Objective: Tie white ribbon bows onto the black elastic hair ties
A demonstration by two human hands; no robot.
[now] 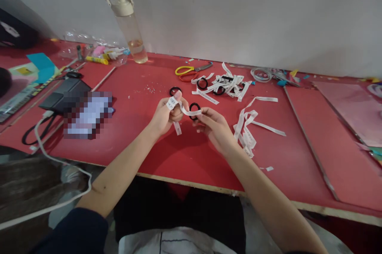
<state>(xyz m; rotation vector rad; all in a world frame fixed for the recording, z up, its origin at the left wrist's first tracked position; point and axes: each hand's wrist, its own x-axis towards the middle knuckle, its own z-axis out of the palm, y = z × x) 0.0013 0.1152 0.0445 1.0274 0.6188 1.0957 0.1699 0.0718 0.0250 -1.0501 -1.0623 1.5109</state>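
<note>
A white ribbon [187, 113] with black print stretches between my two hands. My left hand [164, 116] is closed on it, thumb on top, and one part wraps over the fingers while a tail hangs below. My right hand [216, 126] pinches the ribbon's other end between thumb and fingertips. One black ring [195, 104], like a hair tie, is at the right fingertips by the ribbon; whether the ribbon passes through it I cannot tell. Another black ring [174, 88] shows just beyond my left thumb, and whether that hand touches it is unclear.
Behind my hands lie a heap of printed ribbons [235, 83] with black rings and a cutter with yellow and red handles [186, 71]. Loose ribbon strips [246, 126] lie to the right. A bottle [133, 33], a black box [64, 94] and a cable [41, 142] are at left.
</note>
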